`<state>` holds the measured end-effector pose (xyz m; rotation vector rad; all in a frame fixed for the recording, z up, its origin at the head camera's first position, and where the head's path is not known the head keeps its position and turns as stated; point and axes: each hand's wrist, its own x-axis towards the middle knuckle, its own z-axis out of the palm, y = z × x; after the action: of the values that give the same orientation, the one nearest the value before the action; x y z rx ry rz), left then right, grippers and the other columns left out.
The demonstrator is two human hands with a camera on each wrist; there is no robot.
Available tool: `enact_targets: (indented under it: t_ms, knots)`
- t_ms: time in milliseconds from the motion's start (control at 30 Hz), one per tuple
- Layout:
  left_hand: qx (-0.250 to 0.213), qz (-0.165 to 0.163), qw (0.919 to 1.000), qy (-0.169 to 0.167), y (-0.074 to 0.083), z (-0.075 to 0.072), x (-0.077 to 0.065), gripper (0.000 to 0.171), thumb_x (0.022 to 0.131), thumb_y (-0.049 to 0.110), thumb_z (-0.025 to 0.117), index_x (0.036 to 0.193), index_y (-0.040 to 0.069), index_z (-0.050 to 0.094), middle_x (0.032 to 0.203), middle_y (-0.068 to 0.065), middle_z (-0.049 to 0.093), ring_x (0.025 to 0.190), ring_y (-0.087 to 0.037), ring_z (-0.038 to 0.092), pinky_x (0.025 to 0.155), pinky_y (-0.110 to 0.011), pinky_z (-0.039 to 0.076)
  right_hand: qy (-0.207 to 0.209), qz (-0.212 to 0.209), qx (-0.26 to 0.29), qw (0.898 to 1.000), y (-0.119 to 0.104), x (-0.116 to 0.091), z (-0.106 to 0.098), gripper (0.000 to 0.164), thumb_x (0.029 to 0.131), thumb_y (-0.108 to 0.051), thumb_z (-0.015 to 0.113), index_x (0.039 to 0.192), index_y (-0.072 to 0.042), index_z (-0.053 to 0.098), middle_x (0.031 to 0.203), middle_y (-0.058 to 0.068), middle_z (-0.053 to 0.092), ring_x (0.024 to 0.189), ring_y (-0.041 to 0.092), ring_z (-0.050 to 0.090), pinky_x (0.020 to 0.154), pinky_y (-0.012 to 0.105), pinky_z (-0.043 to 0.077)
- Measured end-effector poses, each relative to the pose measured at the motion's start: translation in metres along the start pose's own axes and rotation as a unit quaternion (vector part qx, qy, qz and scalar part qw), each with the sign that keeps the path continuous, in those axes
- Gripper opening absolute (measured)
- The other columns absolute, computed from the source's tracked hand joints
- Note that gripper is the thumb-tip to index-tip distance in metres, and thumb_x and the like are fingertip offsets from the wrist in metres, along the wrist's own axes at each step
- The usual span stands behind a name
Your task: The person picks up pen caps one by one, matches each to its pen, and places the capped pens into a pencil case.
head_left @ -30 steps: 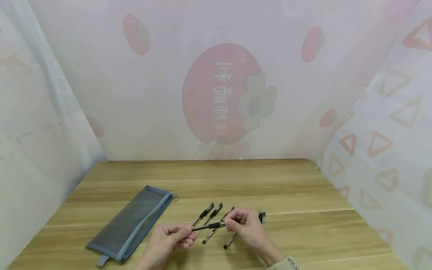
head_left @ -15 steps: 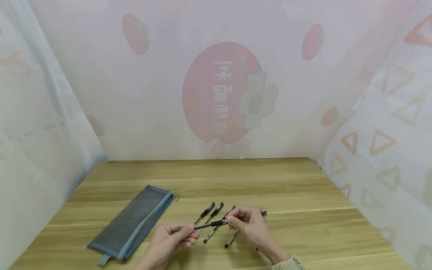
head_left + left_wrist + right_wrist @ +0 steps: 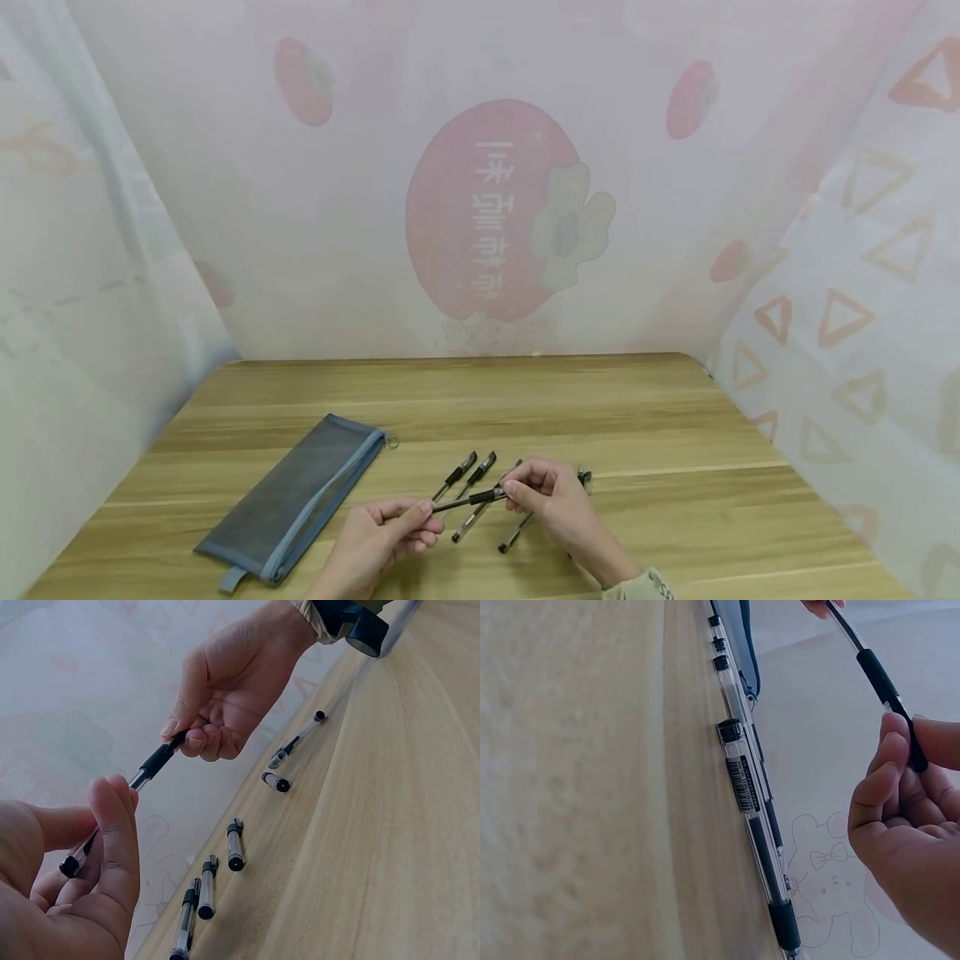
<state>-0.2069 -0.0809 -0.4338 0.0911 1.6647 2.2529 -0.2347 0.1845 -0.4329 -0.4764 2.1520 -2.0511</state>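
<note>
A clear-barrelled gel pen (image 3: 483, 497) with a black grip section is held in the air between both hands, nearly level in the head view. My left hand (image 3: 386, 529) pinches one end between thumb and fingers; that black-tipped end pokes out past the fingers in the left wrist view. At the other end, the thumb and fingertips of my right hand (image 3: 553, 504) pinch the pen by its black cap (image 3: 917, 754). Below lie several similar pens, among them one pen (image 3: 480, 472) left of the right hand and another pen (image 3: 516, 533) partly covered by it.
To the left lies a blue-grey mesh zip pouch (image 3: 288, 492) with a small ring at its far corner. Everything rests on a wood-grain table (image 3: 615, 408). Printed pale curtains (image 3: 345, 208) enclose its back and sides.
Both hands and the held pen have shifted very slightly to the right, with the same hold. The pens on the table and the pouch lie as before.
</note>
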Motion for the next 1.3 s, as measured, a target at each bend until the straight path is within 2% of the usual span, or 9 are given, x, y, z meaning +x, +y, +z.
enact_targets:
  t_ms: [300,467,600,800,967,1100,1200,1300]
  knots:
    - [-0.004,-0.005,1.0,-0.004,0.0,0.0,-0.001,0.026,0.094,0.01,0.068,0.11,-0.011,0.067,0.09,-0.015,0.072,0.077,-0.016,0.07,0.068,-0.023,0.057,0.008,0.01,0.018,1.0,0.0,0.001,0.001,0.021,0.092,-0.009,0.07,0.1,0.009,0.065,0.09,0.029,0.063,0.077,0.018,0.064,0.071,0.03,0.056]
    - [-0.001,-0.004,1.0,-0.008,0.002,0.001,-0.002,0.029,0.094,0.01,0.067,0.112,-0.012,0.065,0.091,-0.015,0.072,0.078,-0.016,0.07,0.069,-0.024,0.057,0.009,0.018,0.026,0.999,-0.001,0.002,0.003,0.019,0.093,-0.007,0.067,0.101,0.01,0.063,0.09,0.027,0.064,0.078,0.019,0.063,0.071,0.03,0.055]
    - [0.003,-0.008,0.9999,-0.013,0.002,0.0,-0.004,0.029,0.095,0.011,0.066,0.112,-0.012,0.065,0.091,-0.015,0.072,0.079,-0.016,0.069,0.07,-0.025,0.058,0.011,0.021,0.026,0.999,-0.002,0.002,0.004,0.024,0.093,-0.011,0.069,0.103,0.011,0.063,0.092,0.027,0.065,0.078,0.019,0.063,0.072,0.03,0.055]
    - [-0.008,-0.006,0.9997,-0.023,0.001,0.004,-0.002,0.03,0.095,0.012,0.067,0.113,-0.011,0.065,0.094,-0.015,0.071,0.082,-0.019,0.069,0.073,-0.026,0.058,0.013,0.023,0.01,1.0,-0.005,0.0,-0.003,0.03,0.093,-0.014,0.07,0.105,0.012,0.063,0.095,0.03,0.065,0.08,0.019,0.065,0.075,0.036,0.057]
    - [-0.002,0.01,0.9997,-0.021,0.002,0.007,-0.001,0.035,0.096,0.014,0.067,0.117,-0.013,0.061,0.099,-0.018,0.07,0.087,-0.023,0.069,0.078,-0.03,0.058,-0.014,0.029,0.019,0.999,-0.007,0.001,-0.011,0.032,0.093,-0.01,0.069,0.109,0.016,0.06,0.097,0.028,0.065,0.083,0.022,0.066,0.079,0.039,0.057]
    - [0.039,0.038,0.998,-0.033,0.002,0.009,0.0,0.039,0.096,0.014,0.066,0.121,-0.015,0.059,0.103,-0.024,0.068,0.091,-0.029,0.069,0.08,-0.036,0.058,-0.049,0.035,0.002,0.998,-0.003,-0.001,-0.022,0.027,0.093,-0.011,0.068,0.109,0.01,0.063,0.1,0.025,0.066,0.09,0.032,0.066,0.083,0.041,0.056]
    - [0.074,0.056,0.9942,-0.055,0.0,0.011,0.0,0.037,0.096,0.011,0.065,0.121,-0.015,0.06,0.103,-0.027,0.067,0.09,-0.032,0.069,0.078,-0.036,0.058,-0.087,0.033,-0.028,0.995,0.002,-0.001,-0.034,0.025,0.094,-0.011,0.068,0.111,0.007,0.065,0.101,0.022,0.067,0.093,0.037,0.065,0.083,0.04,0.056]
    - [0.095,0.058,0.9897,-0.091,-0.002,0.014,0.0,0.033,0.096,0.008,0.064,0.12,-0.014,0.061,0.103,-0.028,0.067,0.09,-0.033,0.068,0.076,-0.034,0.059,-0.122,0.027,-0.072,0.989,0.004,0.003,-0.049,0.025,0.091,-0.011,0.07,0.111,0.005,0.066,0.101,0.016,0.068,0.092,0.033,0.065,0.08,0.035,0.057]
